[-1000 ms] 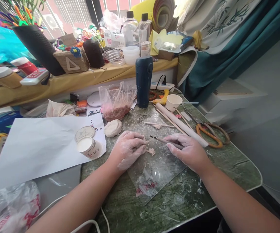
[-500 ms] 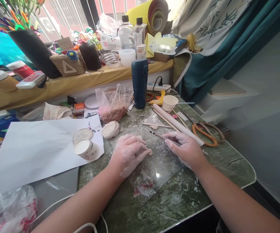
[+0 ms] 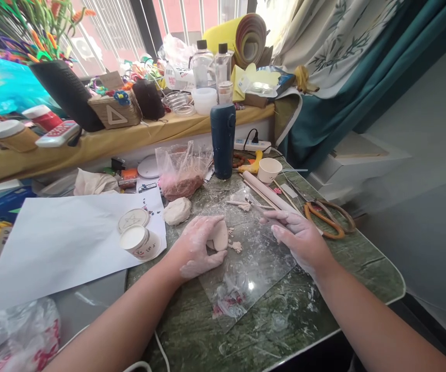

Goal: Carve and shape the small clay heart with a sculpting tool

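Whitened with powder, my left hand (image 3: 198,245) curls its thumb and fingers around a flat, pale piece of clay (image 3: 220,236) over a clear plastic sheet (image 3: 261,268). Clay crumbs (image 3: 236,247) lie just right of that piece. My right hand (image 3: 298,235) grips a thin pen-like tool (image 3: 264,209), its tip pointing up and left; the kind of tip is too small to tell. Beyond my left hand sits a larger lump of clay (image 3: 177,211). Ahead of the tool are a thin stick (image 3: 233,202) and a clay scrap (image 3: 245,206).
A pale rolling pin (image 3: 271,190), orange-handled scissors (image 3: 329,222) and a paper cup (image 3: 269,170) lie at the right. Ahead stand a blue bottle (image 3: 223,142) and a bag of reddish clay (image 3: 180,178). Leftward, a white cup (image 3: 140,243) rests on white paper (image 3: 64,243).
My left hand has opened out and shifted slightly left, now with the flat clay piece showing between thumb and fingers. My right hand still holds the tool, tipped a little differently.
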A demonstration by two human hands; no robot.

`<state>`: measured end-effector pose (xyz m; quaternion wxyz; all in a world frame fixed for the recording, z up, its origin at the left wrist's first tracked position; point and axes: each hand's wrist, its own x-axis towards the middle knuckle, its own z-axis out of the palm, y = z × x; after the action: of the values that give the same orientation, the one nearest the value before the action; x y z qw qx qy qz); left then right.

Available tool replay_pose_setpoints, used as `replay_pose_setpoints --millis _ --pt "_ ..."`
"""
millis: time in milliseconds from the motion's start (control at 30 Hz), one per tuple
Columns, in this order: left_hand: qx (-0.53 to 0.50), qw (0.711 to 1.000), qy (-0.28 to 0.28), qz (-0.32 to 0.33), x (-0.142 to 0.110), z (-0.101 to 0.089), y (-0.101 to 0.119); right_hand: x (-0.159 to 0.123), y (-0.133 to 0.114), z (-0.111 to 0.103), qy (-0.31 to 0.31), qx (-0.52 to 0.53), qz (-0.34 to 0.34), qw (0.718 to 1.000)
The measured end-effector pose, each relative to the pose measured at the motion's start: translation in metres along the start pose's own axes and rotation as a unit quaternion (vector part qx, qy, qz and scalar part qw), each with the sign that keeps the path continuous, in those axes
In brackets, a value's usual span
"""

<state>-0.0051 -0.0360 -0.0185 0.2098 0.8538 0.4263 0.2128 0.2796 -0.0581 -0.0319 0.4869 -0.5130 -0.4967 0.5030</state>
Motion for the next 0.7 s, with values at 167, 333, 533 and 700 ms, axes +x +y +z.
replay_pose_setpoints --millis 167,333,533,700 --pt "-0.003 1.000 0.029 0.010 0.001 0.006 0.008 0.004 0.003 -0.008 -0.036 0.098 -0.017 0.994" --pt "-0.012 0.997 0.070 -0.028 -0.002 0.003 0.010 0.007 0.001 -0.006 0.003 0.130 0.014 0.991" --pt "0.053 0.987 0.117 -0.096 -0.003 -0.002 0.000 0.011 0.002 -0.004 0.036 0.129 0.024 0.991" --pt "0.075 0.992 0.091 -0.049 -0.003 0.001 -0.007 0.010 0.006 -0.005 0.014 0.089 0.004 0.996"
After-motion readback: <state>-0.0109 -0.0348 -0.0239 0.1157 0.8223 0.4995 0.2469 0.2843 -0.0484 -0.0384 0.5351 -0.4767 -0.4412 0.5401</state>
